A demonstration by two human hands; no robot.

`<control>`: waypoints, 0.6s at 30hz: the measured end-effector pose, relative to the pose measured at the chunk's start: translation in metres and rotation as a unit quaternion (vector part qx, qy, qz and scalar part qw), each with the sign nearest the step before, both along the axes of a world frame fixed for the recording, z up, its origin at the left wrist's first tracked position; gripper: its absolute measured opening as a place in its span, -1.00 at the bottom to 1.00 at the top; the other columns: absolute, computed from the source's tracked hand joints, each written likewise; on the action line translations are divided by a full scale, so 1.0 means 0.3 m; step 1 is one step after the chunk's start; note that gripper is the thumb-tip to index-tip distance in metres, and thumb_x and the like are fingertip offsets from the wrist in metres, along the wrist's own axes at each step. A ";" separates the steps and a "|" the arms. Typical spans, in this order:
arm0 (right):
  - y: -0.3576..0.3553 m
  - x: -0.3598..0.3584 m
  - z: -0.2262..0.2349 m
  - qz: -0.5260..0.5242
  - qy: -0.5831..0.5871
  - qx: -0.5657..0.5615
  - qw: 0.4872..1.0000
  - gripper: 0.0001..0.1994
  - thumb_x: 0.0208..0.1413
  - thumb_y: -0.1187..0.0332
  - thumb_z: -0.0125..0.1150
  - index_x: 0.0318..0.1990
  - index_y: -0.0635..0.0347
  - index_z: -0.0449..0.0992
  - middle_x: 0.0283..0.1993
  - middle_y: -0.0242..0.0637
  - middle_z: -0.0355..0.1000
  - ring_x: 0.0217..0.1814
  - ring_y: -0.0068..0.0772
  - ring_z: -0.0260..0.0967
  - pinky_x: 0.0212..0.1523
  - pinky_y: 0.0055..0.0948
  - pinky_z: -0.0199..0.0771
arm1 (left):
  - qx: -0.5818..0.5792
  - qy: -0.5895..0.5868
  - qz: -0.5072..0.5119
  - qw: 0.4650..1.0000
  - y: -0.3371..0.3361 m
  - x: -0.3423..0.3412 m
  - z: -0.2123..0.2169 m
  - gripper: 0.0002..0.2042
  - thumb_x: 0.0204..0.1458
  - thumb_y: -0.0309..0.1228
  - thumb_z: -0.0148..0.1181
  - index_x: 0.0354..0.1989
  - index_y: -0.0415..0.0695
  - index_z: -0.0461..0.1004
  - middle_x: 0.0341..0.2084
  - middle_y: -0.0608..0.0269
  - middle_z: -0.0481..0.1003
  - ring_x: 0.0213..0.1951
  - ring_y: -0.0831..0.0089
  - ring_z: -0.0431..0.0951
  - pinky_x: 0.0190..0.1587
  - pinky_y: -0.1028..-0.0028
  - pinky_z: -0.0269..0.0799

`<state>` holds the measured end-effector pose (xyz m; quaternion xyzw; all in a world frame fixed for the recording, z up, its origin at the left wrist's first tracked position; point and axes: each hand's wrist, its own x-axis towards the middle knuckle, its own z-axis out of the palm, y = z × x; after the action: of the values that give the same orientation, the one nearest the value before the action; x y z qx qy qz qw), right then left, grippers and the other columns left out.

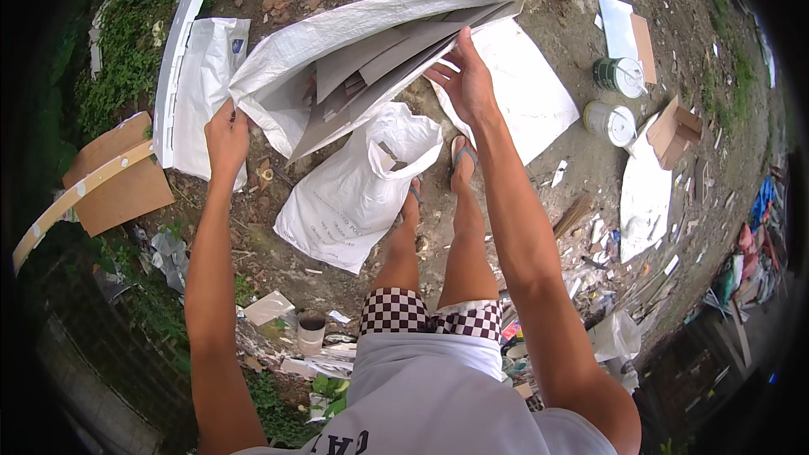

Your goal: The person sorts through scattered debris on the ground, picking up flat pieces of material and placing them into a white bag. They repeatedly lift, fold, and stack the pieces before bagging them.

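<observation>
A large white woven sack (282,67) lies across the upper middle with its mouth spread wide. Several flat grey-brown cardboard sheets (379,55) are stacked inside it. My left hand (226,139) is closed on the sack's lower left corner. At the other end of the mouth, my right hand (465,84) grips the sack's rim beside the cardboard edges, its index finger stretched along them. Below, between my arms, a smaller white sack (337,194) stands tilted near my feet, its top gaping and some pieces showing inside.
Flat white sheeting (531,93) lies right of the sack. Two paint cans (619,76) and an open cardboard box (674,135) are farther right. At left are brown boards (126,185) and a long white strip (177,76). Scattered litter (607,244) covers the dirt.
</observation>
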<state>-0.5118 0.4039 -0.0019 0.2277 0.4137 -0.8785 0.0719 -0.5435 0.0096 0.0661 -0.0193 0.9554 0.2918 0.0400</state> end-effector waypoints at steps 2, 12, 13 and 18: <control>-0.006 -0.030 0.034 -0.021 -0.007 0.004 1.000 -0.24 0.36 -0.24 -0.02 0.28 0.41 0.29 0.18 0.12 0.30 0.21 -0.01 0.35 0.34 -0.05 0.38 | -0.025 -0.019 -0.004 0.999 0.040 -0.008 0.035 -0.75 0.23 -0.38 0.05 -0.12 -0.26 0.59 -0.49 -0.05 0.61 -0.40 0.11 0.65 -0.24 0.23 0.48; -0.076 -0.187 0.087 0.047 0.027 0.046 0.997 -0.04 0.29 -0.33 0.00 0.42 0.48 -0.01 0.31 0.28 0.08 0.35 0.32 0.22 0.23 0.17 0.53 | -0.041 0.110 -0.007 0.993 0.047 -0.052 0.087 -0.69 0.11 -0.50 0.13 0.05 -0.15 0.54 -0.17 0.02 0.61 -0.15 0.13 0.64 -0.12 0.20 0.51; -0.078 -0.209 0.078 0.059 0.032 0.050 0.996 -0.07 0.30 -0.31 -0.01 0.42 0.47 0.00 0.32 0.26 0.07 0.37 0.30 0.20 0.22 0.16 0.54 | -0.058 0.104 -0.007 0.993 0.088 -0.045 0.119 -0.62 0.09 -0.41 0.24 0.12 -0.14 0.49 -0.07 -0.02 0.52 -0.01 0.06 0.56 0.11 0.17 0.45; -0.137 -0.222 0.115 0.058 0.021 0.038 0.997 -0.12 0.33 -0.28 -0.04 0.43 0.40 0.01 0.34 0.19 0.04 0.41 0.26 0.14 0.29 0.18 0.46 | -0.047 0.145 -0.110 0.982 0.280 -0.095 0.214 -0.27 0.12 -0.08 0.29 0.36 -0.29 0.22 0.14 -0.22 0.44 0.17 -0.09 0.48 0.27 0.15 0.35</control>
<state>-0.5785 0.3628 0.0326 0.1880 0.4608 -0.8610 0.1051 -0.5718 0.0937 0.1303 0.1269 0.9599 0.2405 -0.0677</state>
